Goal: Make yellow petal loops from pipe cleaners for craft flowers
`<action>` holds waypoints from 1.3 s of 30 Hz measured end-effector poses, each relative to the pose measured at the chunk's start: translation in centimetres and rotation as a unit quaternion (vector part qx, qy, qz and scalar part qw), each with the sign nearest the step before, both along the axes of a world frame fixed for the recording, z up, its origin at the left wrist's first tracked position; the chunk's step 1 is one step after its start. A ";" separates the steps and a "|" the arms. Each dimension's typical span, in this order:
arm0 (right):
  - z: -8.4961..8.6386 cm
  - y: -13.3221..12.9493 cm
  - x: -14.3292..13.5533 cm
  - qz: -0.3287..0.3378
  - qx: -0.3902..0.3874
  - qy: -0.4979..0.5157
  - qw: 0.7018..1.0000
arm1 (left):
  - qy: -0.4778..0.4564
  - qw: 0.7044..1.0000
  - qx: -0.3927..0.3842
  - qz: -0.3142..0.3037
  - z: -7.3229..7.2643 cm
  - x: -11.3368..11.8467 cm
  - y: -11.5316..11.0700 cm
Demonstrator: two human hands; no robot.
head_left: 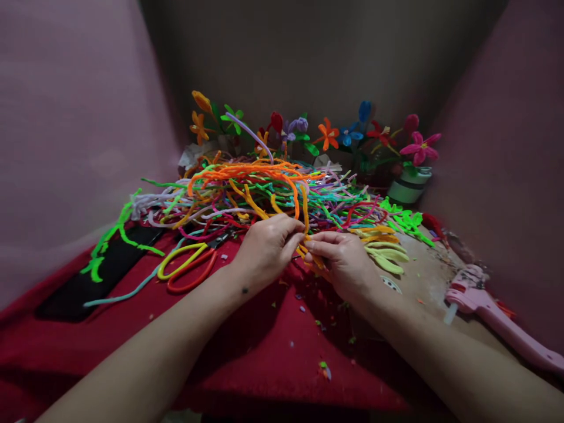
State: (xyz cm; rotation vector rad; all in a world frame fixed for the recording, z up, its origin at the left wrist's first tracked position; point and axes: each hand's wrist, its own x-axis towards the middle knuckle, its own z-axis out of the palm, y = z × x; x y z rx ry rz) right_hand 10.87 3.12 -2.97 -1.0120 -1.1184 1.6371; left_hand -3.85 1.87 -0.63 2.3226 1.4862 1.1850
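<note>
— What are your hands holding?
— My left hand (267, 249) and right hand (343, 261) both pinch one orange pipe cleaner (304, 214), at the near edge of the tangled pile (264, 188) on the red cloth (273, 346).

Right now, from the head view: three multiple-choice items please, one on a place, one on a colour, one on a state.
1. Where does the glue gun lie?
A. far left
B. right of the hands
C. among the flowers

2. What colour is the pipe cleaner that both hands pinch?
A. orange
B. blue
C. white

3. How are the scissors?
A. held in the left hand
B. lying untouched
C. held in the right hand

Key: 1 B, it lies by the right forearm; 2 A, the orange strand runs into the fingertips; 3 B, they lie on the red cloth.
</note>
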 end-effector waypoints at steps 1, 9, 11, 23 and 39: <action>0.1 -0.1 0.0 0.001 0.008 -0.007 1.000 | -0.024 0.999 -0.034 0.007 0.2 0.1 -0.1; 0.3 -0.4 -0.2 0.032 0.051 -0.030 0.998 | -0.317 0.883 -0.347 -0.011 1.1 0.2 -0.1; 0.2 -0.4 -0.3 0.031 0.038 -0.017 0.999 | -0.362 0.874 -0.323 -0.007 0.5 0.6 0.0; -0.2 -0.3 -0.2 0.041 -0.014 0.054 0.998 | -0.364 0.862 -0.352 -0.026 0.6 0.5 0.1; -0.5 -0.1 -0.3 0.046 -0.025 0.055 0.997 | -0.275 0.890 -0.362 0.025 1.5 0.3 -0.2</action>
